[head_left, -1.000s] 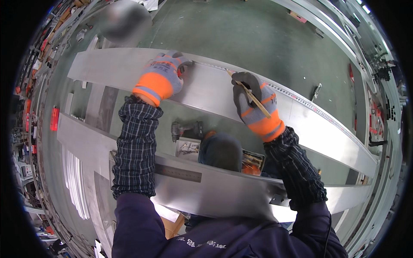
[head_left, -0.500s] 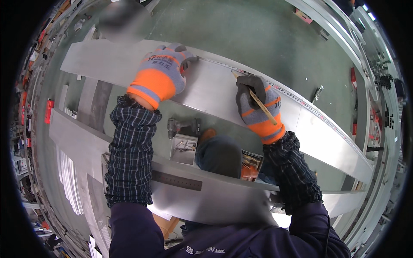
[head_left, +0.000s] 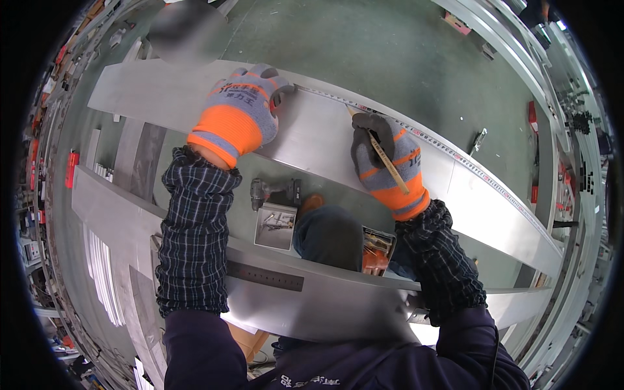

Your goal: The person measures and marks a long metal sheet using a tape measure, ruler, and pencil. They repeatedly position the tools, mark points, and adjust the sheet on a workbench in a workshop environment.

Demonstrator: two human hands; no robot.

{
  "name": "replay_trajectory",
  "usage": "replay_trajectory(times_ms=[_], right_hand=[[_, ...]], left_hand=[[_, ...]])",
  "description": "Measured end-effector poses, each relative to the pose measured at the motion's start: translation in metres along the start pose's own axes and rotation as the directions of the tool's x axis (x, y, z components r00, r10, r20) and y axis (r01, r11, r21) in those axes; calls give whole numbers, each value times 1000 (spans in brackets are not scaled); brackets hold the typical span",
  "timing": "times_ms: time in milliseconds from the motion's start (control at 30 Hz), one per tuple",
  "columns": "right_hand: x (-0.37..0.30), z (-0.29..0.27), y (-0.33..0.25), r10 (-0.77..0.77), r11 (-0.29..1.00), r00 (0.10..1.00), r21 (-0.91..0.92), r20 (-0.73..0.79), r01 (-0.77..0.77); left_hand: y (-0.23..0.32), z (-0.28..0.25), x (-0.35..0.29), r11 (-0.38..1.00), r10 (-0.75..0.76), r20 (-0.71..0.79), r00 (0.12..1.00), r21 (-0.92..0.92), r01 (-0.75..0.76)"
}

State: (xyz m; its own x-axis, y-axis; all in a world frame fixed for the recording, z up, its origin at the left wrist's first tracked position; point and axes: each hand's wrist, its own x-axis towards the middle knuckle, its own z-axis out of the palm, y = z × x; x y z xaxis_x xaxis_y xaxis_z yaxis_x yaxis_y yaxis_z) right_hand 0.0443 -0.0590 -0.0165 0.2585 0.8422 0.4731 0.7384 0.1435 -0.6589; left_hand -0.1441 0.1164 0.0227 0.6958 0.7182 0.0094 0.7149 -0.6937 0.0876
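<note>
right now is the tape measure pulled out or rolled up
Pulled out: the tape measure lies stretched along the far edge of the metal sheet, past the right hand.

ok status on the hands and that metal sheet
Left hand flat on metal sheet. Right hand holds pencil, tip at tape measure. Nothing between them.

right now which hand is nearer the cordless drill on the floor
Left. The left hand presses the metal sheet above the drill; the right hand, holding a pencil, is farther right.
</note>
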Motion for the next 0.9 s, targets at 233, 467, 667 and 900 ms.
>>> replay_trajectory(times_ms=[233, 467, 667, 900], right_hand=[[3, -3, -7, -193, 979, 981, -62, 29, 195], [0, 0, -5, -35, 999, 999, -6, -18, 35], [-1, 4, 3, -54, 998, 998, -27, -35, 53], [-1, 2, 2, -62, 998, 998, -2, -10, 62]], left_hand=[[-6, 6, -2, 998, 58, -76, 995, 5, -58], [-5, 4, -1, 999, 37, -41, 998, 6, -37], [-8, 6, 1, 998, 54, -14, 998, -23, -54], [-6, 5, 2, 1000, 24, -11, 1000, -18, -24]])
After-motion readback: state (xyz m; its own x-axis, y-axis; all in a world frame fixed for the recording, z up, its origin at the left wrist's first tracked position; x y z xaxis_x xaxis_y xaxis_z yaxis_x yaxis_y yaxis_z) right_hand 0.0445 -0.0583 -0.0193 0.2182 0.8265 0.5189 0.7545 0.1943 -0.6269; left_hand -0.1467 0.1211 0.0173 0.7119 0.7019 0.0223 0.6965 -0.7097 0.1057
